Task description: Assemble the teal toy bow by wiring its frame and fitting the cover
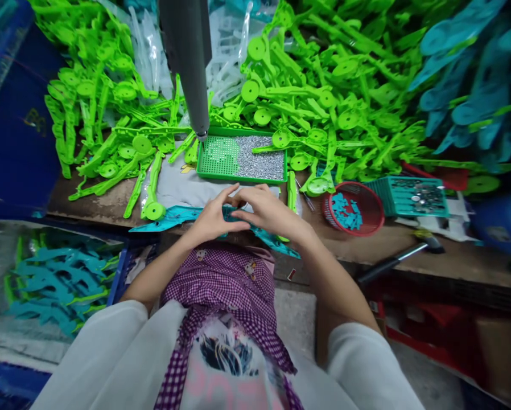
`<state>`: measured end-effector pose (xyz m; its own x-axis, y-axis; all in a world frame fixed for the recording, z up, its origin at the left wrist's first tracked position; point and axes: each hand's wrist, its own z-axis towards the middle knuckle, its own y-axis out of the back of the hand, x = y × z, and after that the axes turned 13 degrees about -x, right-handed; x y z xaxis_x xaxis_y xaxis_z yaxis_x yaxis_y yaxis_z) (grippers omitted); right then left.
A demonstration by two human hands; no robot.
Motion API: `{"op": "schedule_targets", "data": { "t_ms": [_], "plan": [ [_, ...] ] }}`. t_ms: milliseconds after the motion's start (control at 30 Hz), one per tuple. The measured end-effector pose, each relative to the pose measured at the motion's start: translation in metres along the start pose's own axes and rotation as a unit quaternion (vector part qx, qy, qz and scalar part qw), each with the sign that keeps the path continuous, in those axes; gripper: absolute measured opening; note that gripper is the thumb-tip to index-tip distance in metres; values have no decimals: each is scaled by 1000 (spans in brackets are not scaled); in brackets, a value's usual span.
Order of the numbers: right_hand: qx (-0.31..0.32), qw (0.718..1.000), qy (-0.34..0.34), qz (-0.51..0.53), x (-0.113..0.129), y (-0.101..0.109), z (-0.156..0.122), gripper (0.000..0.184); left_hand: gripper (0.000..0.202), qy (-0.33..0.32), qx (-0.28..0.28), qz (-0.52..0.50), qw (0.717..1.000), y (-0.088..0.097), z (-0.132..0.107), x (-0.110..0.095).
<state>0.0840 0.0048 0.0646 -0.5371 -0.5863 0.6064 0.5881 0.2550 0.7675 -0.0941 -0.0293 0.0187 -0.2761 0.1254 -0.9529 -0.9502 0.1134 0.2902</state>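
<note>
My left hand (210,217) and my right hand (266,210) meet in front of me at the bench edge, fingertips close together. Both have their fingers curled around a long teal plastic part. Its left stretch (170,217) shows beside my left hand, and another teal stretch (276,243) slants out under my right wrist. Whether these are one piece or two is hidden by my hands. Just beyond lies a pale cloth (174,185) with a green tray (199,171) of small silvery metal pins, and a grey powered driver (196,85) hangs tip-down over the tray's left side.
Bright green plastic parts (345,85) are heaped across the back. To the right are a red basket (377,222) with small blue pieces, a teal basket (387,196) of metal bits and a hammer (396,262). Teal parts (59,273) fill a bin at lower left.
</note>
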Motion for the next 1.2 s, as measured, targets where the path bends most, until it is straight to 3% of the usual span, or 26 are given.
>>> {"op": "schedule_targets", "data": {
  "t_ms": [100,233,367,467,533,600,800,1000,1100,1200],
  "plan": [
    [59,998,-25,21,-1,7,16,9,55,29,-8,-50,998,-11,9,2],
    [106,990,-78,49,-5,4,30,15,26,58,-22,25,998,-18,9,3],
    [114,983,-86,115,-9,7,32,20,23,24,-73,101,992,-12,-2,-2],
    [39,987,-87,130,-16,15,16,34,17,10,-96,95,991,-2,-11,-4],
    [-19,994,-89,60,-18,14,-2,43,17,36,-79,60,994,6,-15,-2],
    [-32,996,-76,-34,-15,7,-24,47,22,69,-48,23,996,14,-15,2],
    [-93,970,-30,-223,19,-39,-75,21,25,79,-25,43,996,26,7,4],
    [-148,951,-50,-268,37,-83,-80,20,19,74,71,50,993,15,30,-3],
    [-152,958,-46,-240,45,-81,-85,26,20,36,77,67,994,13,34,0],
    [-200,964,-56,-168,47,-56,-93,33,21,3,80,72,994,17,32,2]
  ]
}}
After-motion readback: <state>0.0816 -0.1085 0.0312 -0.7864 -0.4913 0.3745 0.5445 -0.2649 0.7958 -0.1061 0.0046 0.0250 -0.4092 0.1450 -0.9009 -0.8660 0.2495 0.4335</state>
